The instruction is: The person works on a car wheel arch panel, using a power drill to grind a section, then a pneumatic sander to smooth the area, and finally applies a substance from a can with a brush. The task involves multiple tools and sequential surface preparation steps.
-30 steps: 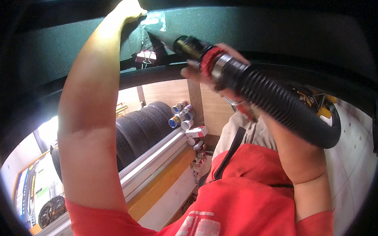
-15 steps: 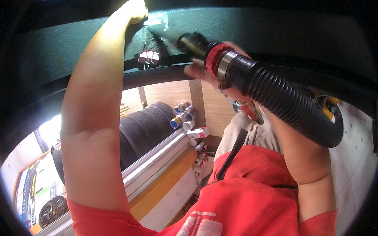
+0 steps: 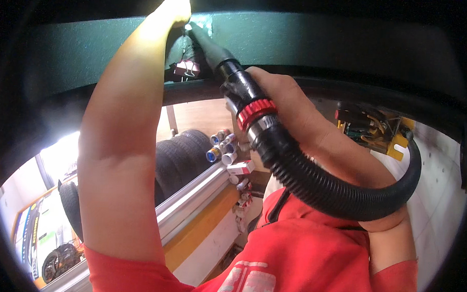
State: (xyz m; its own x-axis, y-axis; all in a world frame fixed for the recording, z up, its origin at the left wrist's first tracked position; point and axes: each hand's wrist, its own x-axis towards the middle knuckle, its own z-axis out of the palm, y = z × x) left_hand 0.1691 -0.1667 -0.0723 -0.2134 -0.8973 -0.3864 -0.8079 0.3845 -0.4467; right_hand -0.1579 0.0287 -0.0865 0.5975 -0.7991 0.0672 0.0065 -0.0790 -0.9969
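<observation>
My left hand (image 3: 172, 12), brightly lit and curled closed, is up against a dark curved surface (image 3: 299, 43) that looks like the inside of a tyre. What its fingers hold, if anything, is hidden. My right hand (image 3: 279, 91) is wrapped round a black vacuum nozzle (image 3: 211, 47) with a red ring (image 3: 255, 113). The nozzle's tapered tip points up and left, close beside my left hand. From the ring a ribbed black hose (image 3: 334, 196) loops over my right forearm. A binder clip (image 3: 187, 68) sits on the surface's lower edge, just below the nozzle tip.
Beyond the dark rim stand a row of tyres (image 3: 184, 154), several cans (image 3: 223, 145) and a red-and-white box (image 3: 240, 167) beside a white rail (image 3: 191, 191). A yellow-and-black machine (image 3: 378, 130) stands at the right on a light tiled floor (image 3: 432, 189).
The nozzle has swung left and steadied, its tip now clear beside my left hand. The hose has dropped lower across my right arm. My left hand has shifted slightly right.
</observation>
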